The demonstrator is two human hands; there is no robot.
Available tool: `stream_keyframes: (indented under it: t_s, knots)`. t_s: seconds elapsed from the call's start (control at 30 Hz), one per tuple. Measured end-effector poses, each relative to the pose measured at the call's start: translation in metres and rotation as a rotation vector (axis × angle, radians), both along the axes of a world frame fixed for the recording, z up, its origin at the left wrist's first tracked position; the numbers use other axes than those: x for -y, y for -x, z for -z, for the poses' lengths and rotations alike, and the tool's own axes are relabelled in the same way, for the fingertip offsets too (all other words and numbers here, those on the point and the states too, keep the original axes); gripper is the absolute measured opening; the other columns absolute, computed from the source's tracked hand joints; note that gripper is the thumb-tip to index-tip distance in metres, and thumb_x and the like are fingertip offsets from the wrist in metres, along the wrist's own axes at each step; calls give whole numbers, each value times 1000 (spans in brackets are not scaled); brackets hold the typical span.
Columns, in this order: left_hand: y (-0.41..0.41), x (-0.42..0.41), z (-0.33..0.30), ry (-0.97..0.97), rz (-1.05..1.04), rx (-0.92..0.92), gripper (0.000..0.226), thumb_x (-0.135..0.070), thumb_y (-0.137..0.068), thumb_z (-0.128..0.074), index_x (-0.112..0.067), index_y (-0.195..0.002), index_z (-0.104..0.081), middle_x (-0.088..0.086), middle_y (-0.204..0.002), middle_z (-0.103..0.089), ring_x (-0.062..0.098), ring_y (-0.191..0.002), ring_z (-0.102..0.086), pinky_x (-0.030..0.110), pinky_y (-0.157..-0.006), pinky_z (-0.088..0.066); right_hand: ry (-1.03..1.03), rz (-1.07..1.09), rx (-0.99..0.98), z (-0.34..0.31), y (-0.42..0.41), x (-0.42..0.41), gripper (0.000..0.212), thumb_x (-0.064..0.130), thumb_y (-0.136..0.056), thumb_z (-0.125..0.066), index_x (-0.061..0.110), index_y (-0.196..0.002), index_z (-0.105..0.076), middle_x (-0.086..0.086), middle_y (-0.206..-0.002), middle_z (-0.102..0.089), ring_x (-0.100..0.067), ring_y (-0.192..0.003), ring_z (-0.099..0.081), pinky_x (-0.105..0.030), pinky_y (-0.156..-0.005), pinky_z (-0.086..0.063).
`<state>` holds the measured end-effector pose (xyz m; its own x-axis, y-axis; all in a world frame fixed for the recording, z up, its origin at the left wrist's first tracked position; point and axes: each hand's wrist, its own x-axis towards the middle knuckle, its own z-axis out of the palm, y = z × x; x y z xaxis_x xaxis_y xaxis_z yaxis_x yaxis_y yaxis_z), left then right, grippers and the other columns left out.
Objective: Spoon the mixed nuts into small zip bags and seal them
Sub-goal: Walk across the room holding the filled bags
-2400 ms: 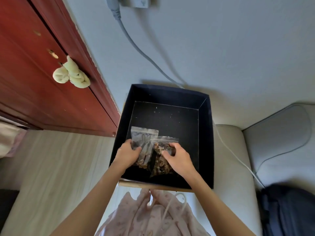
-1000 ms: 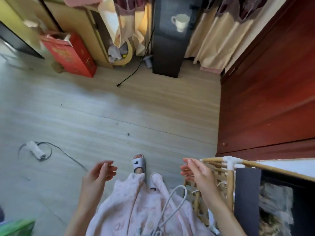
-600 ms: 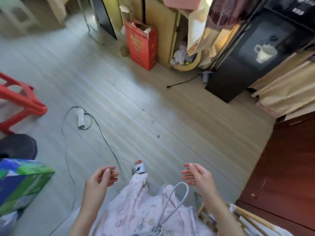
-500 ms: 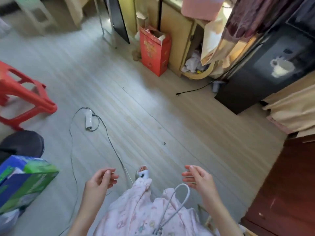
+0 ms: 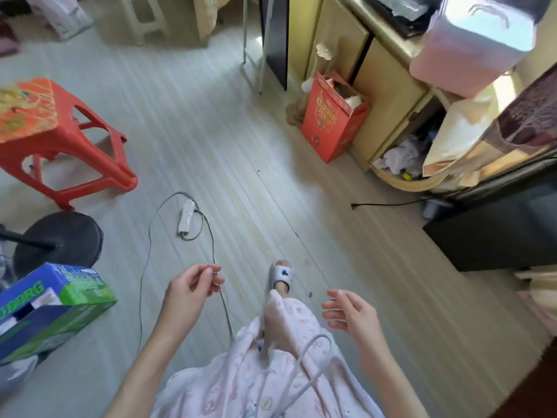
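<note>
Both hands were empty as we logged them: our left hand (image 5: pixel 193 289) hung loosely curled with fingertips near the thumb, gripping nothing, and our right hand (image 5: pixel 349 310) was spread with fingers straight, palm turned inward.

Change noted: about two seconds earlier both hands had rested on two filled zip bags inside a black box; since then we had turned away from it, and the view now took in the floor (image 5: pixel 241 164) of the room instead. Neither bags, box, nuts nor spoon appeared anywhere in view. We judged that the filled bags had been left in the box, behind or beside us, and that this round of the task was either finished or paused while we went for something else.

Items on record: red stool (image 5: pixel 69 146), red carton (image 5: pixel 331 119), blue and green box (image 5: pixel 51 309), power strip (image 5: pixel 186 215) with its thin cord (image 5: pixel 144 279) looping across the floor, one slipper (image 5: pixel 281 274), pink garment (image 5: pixel 259 378).

Hard to make out: the cord passed behind the left fingertips, and we could not tell if it touched them. A white cable (image 5: pixel 304 375) lay over the garment, its ends cut off by the lower edge. Contents of the basket (image 5: pixel 404 182) under the cabinet were unclear, and motion blur softened the far corners.
</note>
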<state>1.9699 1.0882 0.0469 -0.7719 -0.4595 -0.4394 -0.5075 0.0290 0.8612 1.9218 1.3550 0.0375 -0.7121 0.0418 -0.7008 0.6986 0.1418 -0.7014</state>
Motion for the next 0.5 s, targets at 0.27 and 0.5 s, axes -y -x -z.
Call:
stream_keyframes:
  t_s: [0.27,0.5]
  knots:
    - [118,40,4,21,-155,20,25,-4,-95,-44,-16,-84,-63,3,-73,-69,20,-71,-64,26,-68,-49,-5,-190,-20,4,174,56,23,13,-97,-48,11,-83,-67,-6,-69,-66,-10,-51,-61,-19,-51,-50]
    - [210,83,9,29,-325,13,27,-4,-95,-42,-17,-85,-63,8,-78,-67,24,-73,-63,13,-61,-51,10,-280,-61,-11,316,103,22,15,-98,-47,12,-87,-67,-4,-71,-68,-12,-57,-62,-20,-55,-51]
